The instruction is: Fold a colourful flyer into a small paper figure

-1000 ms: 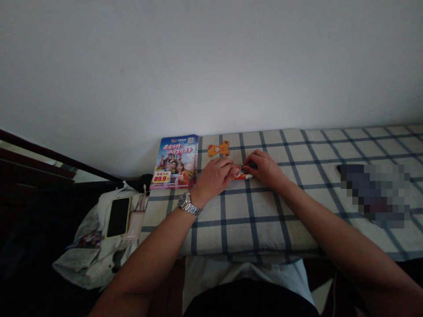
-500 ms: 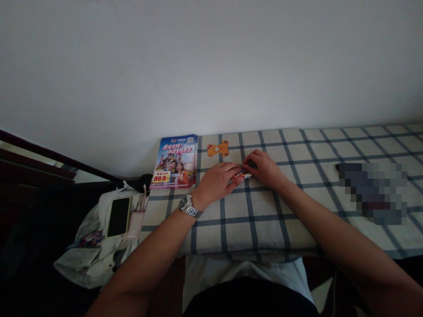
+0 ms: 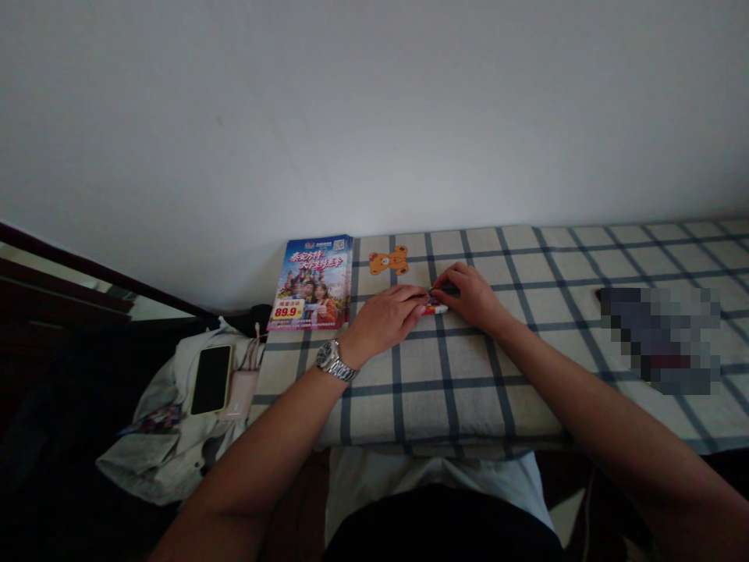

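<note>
Both my hands meet over a small red, white and yellow packet [image 3: 436,309] lying on the checked cloth [image 3: 456,375]. My left hand [image 3: 386,316], with a metal watch on its wrist, lies curled with its fingertips pressing the packet's left end. My right hand [image 3: 471,295] is pinched on the packet's top right, where something small and dark shows between the fingers. An orange bear-shaped cutout [image 3: 389,261] lies just behind my hands, near the wall.
A colourful leaflet marked 89.9 [image 3: 311,282] lies at the cloth's left edge by the white wall. A phone [image 3: 211,379] and a pink power bank [image 3: 241,388] rest on crumpled fabric lower left. A blurred dark patch [image 3: 658,336] sits to the right.
More of the packet is hidden now: my hands have closed in on it from both sides. The view has shifted slightly.
</note>
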`<action>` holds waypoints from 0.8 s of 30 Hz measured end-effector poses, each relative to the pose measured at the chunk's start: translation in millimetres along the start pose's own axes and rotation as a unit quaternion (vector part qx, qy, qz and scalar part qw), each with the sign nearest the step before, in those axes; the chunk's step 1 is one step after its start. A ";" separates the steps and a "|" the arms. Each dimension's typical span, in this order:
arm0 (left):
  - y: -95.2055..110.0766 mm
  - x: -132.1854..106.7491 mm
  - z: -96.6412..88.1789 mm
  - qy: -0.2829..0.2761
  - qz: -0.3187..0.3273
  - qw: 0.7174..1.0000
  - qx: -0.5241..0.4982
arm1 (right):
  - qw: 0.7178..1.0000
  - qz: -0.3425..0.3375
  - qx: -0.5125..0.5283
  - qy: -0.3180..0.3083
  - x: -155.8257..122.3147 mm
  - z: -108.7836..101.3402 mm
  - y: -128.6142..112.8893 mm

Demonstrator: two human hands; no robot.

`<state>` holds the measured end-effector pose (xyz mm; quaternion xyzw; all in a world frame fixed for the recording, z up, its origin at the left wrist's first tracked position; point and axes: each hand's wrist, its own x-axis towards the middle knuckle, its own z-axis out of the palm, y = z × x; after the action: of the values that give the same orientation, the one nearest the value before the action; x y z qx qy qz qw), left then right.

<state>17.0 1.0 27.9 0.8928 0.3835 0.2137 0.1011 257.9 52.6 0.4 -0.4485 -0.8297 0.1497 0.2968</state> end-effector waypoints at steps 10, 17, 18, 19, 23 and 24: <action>-0.3 1.6 2.6 0.007 -0.001 1.000 0.003 | 0.999 0.005 0.042 -0.010 0.1 -11.8 -3.9; -1.7 1.5 4.8 0.015 0.001 1.000 -0.003 | 0.989 0.126 0.053 -0.058 -24.6 -37.8 -16.4; -2.1 1.5 5.0 0.014 0.002 1.000 0.000 | 0.983 0.151 0.066 -0.082 -28.6 -39.5 -18.0; -2.6 1.5 5.2 0.013 0.002 1.000 0.002 | 0.978 0.166 0.077 -0.098 -32.0 -40.4 -19.4; -4.2 1.3 5.9 0.011 0.005 1.000 0.009 | 0.971 0.185 0.100 -0.112 -36.6 -38.8 -23.2; -4.5 1.2 6.0 0.012 0.007 1.000 0.010 | 0.970 0.189 0.102 -0.110 -35.8 -38.0 -23.9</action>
<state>17.7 4.9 21.3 0.8937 0.3808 0.2209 0.0867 281.1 8.9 29.5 -0.5452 -0.7377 0.3355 0.2145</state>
